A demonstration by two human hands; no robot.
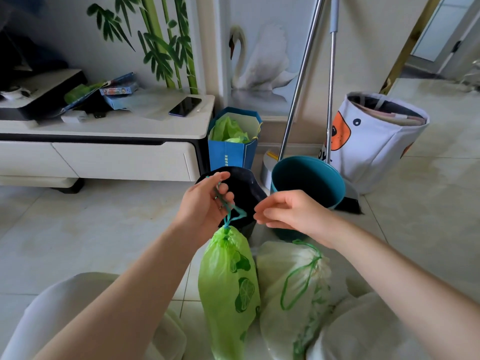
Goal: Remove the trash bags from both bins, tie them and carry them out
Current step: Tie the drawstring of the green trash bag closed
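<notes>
A bright green trash bag [230, 287] with lime prints hangs from its teal drawstring [230, 213], which my left hand [205, 203] grips above the cinched neck. My right hand [288, 211] hovers just right of the string, fingers curled and apart, holding nothing. A paler green-white trash bag [293, 289] lies on the floor to the right, its green drawstring loop loose on top. Behind my hands stand a black bin [246, 188] and a teal bin [309, 180], both without a bag inside.
A blue paper bag [233, 149] with green plastic stands by the white TV cabinet [104, 141]. Two metal broom handles [301, 81] lean on the wall. A white fabric basket [374, 141] sits at the right. My knees are at the bottom.
</notes>
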